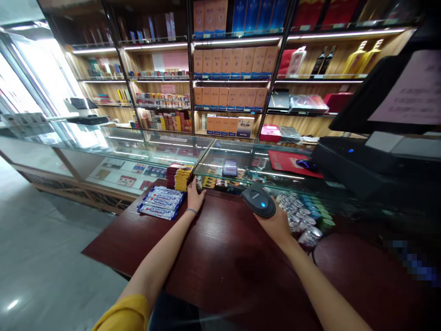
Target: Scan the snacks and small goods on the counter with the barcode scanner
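Note:
My right hand point(277, 225) is wrapped around a black barcode scanner point(259, 202) with a lit blue light, raised above the dark red-brown table point(220, 239). At the table's far edge, my left hand point(195, 197) has its fingers and thumb around a small silver-topped can point(199, 183). Left of that hand lie several blue-and-white packets point(161, 202). Behind them stands a stack of yellow and dark red packets point(179, 177). Beside my right hand, silver-topped cans point(299, 215) stand in rows, with green-topped cans point(325, 223) to their right.
A glass display counter point(155, 149) runs behind the table. On its glass are a small payment device point(230, 168), a red mat point(289, 163) and a mouse point(305, 163). A dark monitor point(375, 92) rises at the right. Stocked shelves point(234, 82) line the back wall.

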### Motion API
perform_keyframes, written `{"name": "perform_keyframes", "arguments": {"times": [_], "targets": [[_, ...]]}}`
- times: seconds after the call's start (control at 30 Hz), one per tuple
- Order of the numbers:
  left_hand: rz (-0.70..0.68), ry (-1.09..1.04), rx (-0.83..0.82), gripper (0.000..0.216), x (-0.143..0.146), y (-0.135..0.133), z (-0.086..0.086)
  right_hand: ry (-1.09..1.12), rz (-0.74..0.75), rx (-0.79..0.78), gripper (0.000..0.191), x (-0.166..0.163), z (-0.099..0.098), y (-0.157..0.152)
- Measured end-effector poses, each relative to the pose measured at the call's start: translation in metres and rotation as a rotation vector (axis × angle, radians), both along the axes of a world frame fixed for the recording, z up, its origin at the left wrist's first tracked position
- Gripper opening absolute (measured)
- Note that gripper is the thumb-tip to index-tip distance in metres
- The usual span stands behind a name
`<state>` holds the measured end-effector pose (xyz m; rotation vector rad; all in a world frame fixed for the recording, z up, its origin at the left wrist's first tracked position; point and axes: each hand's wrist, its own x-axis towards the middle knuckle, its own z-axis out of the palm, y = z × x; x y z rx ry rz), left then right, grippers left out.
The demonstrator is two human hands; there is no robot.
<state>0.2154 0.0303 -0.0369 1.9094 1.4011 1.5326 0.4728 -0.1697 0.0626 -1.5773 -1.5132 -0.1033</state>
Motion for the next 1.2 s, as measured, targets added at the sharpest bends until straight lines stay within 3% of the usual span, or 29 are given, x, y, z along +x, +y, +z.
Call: {"name": "perform_keyframes", "arguments": {"times": [0.17, 0.33, 0.53, 0.63, 0.77, 0.87, 1.07, 1.2], "targets": [[-0.039, 0.025, -0.053, 0.082, 0.005, 0.007, -0.001, 0.007, 0.035, -0.037, 0.028, 0.000, -0.010, -0.005], [-0.049, -0.074, 0.025, 0.060, 0.008, 0.006, -0.002, 0.023, 0.024, -0.042, 0.034, 0.002, -0.021, -0.014], [-0.059, -0.171, 0.005, 0.040, 0.007, -0.004, 0.005, 0.021, 0.054, -0.043, 0.030, 0.005, -0.024, -0.021], [-0.206, -0.326, -0.116, 0.045, 0.008, -0.014, 0.010, 0.033, 0.069, -0.038, 0.030, 0.003, -0.021, -0.024], [-0.480, -0.705, -0.444, 0.055, 0.013, -0.037, 0.016, 0.063, 0.092, -0.081, 0.038, -0.003, -0.015, -0.028], [-0.622, -0.877, -0.614, 0.055, 0.015, -0.055, 0.020, -0.006, 0.129, -0.160, 0.047, -0.007, -0.012, -0.030], [-0.656, -0.906, -0.688, 0.050, 0.011, -0.067, 0.024, -0.329, 0.203, -0.284, 0.055, -0.011, -0.011, -0.031], [-0.634, -0.856, -0.610, 0.046, 0.013, -0.062, 0.021, -0.446, 0.238, -0.325, 0.040, -0.014, -0.010, -0.032]]}}
